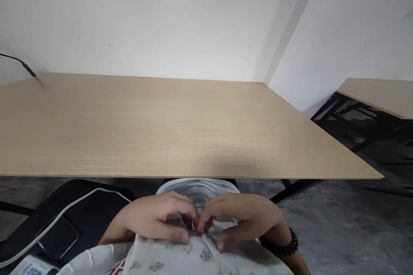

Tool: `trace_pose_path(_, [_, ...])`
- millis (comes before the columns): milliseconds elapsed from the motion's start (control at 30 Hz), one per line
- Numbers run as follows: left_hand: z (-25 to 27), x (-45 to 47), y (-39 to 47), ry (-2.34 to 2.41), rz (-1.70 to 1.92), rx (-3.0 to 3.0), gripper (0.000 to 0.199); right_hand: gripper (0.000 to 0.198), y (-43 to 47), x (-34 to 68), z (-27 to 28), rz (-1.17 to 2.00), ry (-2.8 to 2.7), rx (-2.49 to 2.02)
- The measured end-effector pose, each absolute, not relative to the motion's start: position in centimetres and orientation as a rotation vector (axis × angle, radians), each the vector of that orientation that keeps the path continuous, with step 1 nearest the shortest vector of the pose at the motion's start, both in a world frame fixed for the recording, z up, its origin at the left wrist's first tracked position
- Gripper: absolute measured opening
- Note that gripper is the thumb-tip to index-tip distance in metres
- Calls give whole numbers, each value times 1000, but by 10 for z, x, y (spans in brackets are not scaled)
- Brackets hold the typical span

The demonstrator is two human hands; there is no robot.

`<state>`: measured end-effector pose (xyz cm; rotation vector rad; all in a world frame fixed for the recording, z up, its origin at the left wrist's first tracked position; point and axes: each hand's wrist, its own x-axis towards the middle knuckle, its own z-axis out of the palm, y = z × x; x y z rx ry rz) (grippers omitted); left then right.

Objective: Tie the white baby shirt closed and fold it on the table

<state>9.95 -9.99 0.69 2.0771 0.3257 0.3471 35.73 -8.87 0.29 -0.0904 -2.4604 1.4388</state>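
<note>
White cloth with a small printed pattern, which looks like a garment's front [167, 258], covers my lap and belly at the bottom of the head view. My left hand [161, 217] rests over it with curled fingers, its thumb lying on the fabric. From the other side my right hand [243, 219] bends down, fingertips pinching near a raised fold or edge. The two hands' fingertips meet at the middle of the cloth. Whatever small part lies between them is hidden. A black coiled band [292, 242] circles my right wrist.
A light wooden table [193, 129] spans the view ahead, its front edge just beyond my hands. At left is a black chair [93, 197], crossed by a white cable [61, 215]. A second table [380, 94] stands at right. A thin black rod [28, 68] shows at far left.
</note>
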Motion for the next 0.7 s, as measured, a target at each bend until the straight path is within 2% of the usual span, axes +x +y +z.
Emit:
trace_pose_path(133, [10, 103, -101, 283, 185, 2120, 32, 38, -102, 352, 8, 1333, -2566, -149])
trace_pose_path(300, [16, 106, -104, 316, 322, 2080, 24, 18, -106, 354, 10, 1239, -2510, -330])
trace_pose_path(500, [16, 106, -105, 466, 452, 1952, 13, 5, -110, 351, 23, 1153, -2343, -477])
trace_pose_path(700, [5, 105, -108, 842, 575, 1444, 34, 7, -112, 362, 18, 1216, -1933, -325])
